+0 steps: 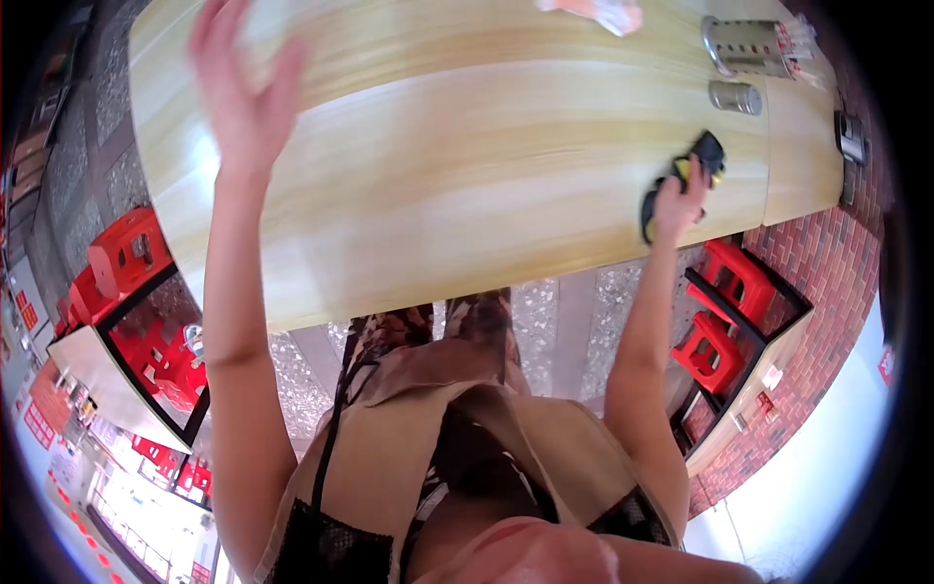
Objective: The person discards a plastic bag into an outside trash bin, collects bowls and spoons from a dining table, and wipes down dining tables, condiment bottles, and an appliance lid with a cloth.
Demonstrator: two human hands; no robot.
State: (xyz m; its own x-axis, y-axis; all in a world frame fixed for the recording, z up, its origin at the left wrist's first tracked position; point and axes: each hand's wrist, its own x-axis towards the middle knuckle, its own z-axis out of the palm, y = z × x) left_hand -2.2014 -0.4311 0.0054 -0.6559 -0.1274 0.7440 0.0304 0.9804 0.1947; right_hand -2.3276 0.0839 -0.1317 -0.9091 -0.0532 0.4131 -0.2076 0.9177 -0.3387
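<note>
A light wood-grain table [467, 165] fills the upper middle of the head view. On its right part, my right hand [681, 200] is closed on a black and yellow object [708, 154], whose exact kind I cannot make out; it lies against the tabletop. My left hand [248, 102] is over the table's left part, fingers spread and slightly blurred, holding nothing. A metal perforated holder [749, 47] lies beyond my right hand, with a small metal shaker [735, 97] between them. Near the top edge is a pinkish-white crumpled item [601, 12].
A dark dispenser-like object [850, 138] stands at the table's right end by the brick wall [827, 282]. Red stools [710, 352] sit low on the right, and more red stools [129, 251] are on the left beside another table [117, 389].
</note>
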